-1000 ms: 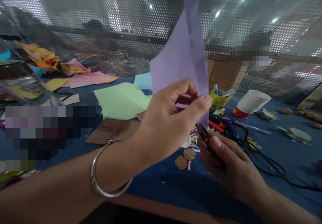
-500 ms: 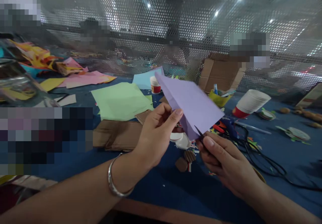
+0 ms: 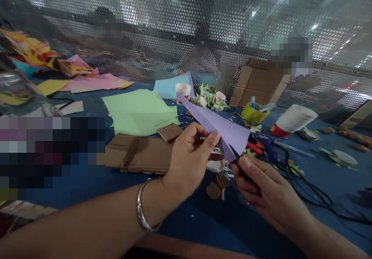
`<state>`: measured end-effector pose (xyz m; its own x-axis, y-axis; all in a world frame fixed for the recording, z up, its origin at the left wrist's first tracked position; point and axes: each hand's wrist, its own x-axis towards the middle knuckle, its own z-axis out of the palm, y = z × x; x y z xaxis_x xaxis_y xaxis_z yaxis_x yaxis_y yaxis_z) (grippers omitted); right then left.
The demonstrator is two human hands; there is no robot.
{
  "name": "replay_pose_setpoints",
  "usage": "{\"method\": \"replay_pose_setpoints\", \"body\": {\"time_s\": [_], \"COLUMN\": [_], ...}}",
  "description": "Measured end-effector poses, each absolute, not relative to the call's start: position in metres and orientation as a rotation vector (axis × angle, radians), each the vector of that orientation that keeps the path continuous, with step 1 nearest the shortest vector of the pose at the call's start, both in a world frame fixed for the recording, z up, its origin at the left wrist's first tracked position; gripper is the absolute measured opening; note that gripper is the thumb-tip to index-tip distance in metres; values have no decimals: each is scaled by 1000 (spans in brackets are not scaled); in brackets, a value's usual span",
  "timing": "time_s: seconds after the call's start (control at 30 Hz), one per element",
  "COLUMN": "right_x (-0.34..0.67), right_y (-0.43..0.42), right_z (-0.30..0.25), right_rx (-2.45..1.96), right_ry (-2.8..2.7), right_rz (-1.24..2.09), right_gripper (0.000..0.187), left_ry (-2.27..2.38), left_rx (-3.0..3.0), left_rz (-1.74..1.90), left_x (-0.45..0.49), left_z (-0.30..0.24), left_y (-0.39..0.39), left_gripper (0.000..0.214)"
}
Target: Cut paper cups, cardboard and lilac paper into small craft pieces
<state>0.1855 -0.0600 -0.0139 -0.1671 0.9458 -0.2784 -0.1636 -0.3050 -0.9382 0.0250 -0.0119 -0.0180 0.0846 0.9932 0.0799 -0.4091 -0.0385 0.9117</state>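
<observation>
My left hand [image 3: 190, 158] pinches a folded sheet of purple paper [image 3: 221, 129] between thumb and fingers and holds it tilted above the blue table [image 3: 87, 173]. My right hand [image 3: 261, 191] grips small dark scissors [image 3: 236, 156], whose blades touch the paper's lower corner. A silver bangle [image 3: 142, 212] sits on my left wrist. Small brown cardboard cut-outs [image 3: 217, 185] lie on the table just below my hands.
Brown cardboard pieces [image 3: 139, 154] and light green paper [image 3: 139, 111] lie to the left. A stack of white cups [image 3: 292, 119], a yellow-green cup [image 3: 254, 113], black cables [image 3: 308, 189] and paper scraps lie to the right. A perforated metal screen [image 3: 186, 30] bounds the far side.
The purple paper has swung down from upright to a low tilt. My left hand lowered with it, and the scissors now meet its lower corner.
</observation>
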Motion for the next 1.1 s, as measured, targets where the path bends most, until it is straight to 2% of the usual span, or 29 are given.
{"method": "replay_pose_setpoints", "body": {"time_s": [0.7,1.1], "right_x": [186,186], "right_y": [-60,-61], "right_z": [-15,-16], "right_rx": [-1203,-1218], "right_ry": [-1012,-1044], "right_rz": [1589,1533], "right_gripper": [49,46], "left_ry": [696,702], "left_rx": [1015,970], "left_rz": [1385,1258], "left_x": [24,26], "left_z": [-17,-16], "left_y": [-13,-13], "left_gripper": [31,27]}}
